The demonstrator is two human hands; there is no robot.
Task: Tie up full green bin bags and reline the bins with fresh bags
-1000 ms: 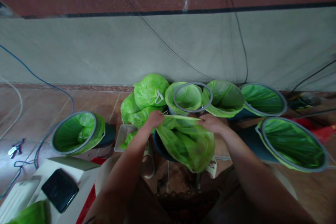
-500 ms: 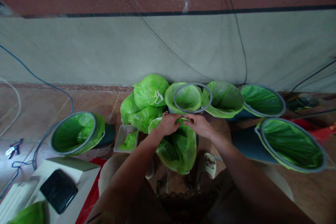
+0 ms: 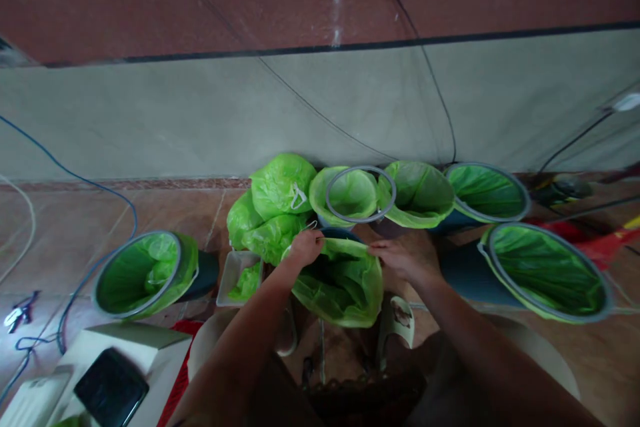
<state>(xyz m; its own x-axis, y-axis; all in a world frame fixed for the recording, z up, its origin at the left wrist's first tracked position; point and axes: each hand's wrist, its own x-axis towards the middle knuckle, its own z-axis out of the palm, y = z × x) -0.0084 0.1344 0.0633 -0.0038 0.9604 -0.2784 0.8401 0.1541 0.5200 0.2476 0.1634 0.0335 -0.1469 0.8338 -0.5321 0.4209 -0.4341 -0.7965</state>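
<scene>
Plastic bag [image 3: 345, 312], one: translucent green, thin, creased, mouth spread wide; located centrally, partly hiding a blue bin [image 3: 344, 233]; rim pinched by left hand [image 3: 307, 248] and right hand [image 3: 400, 258] (opposite sides).

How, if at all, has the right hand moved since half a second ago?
Yes: the right hand has shifted rightward, nearer the unmoved front-right bin.

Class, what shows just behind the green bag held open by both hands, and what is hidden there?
A curved strip of a blue bin shows just behind the green bag. The bag covers the bin's lower part.
</scene>
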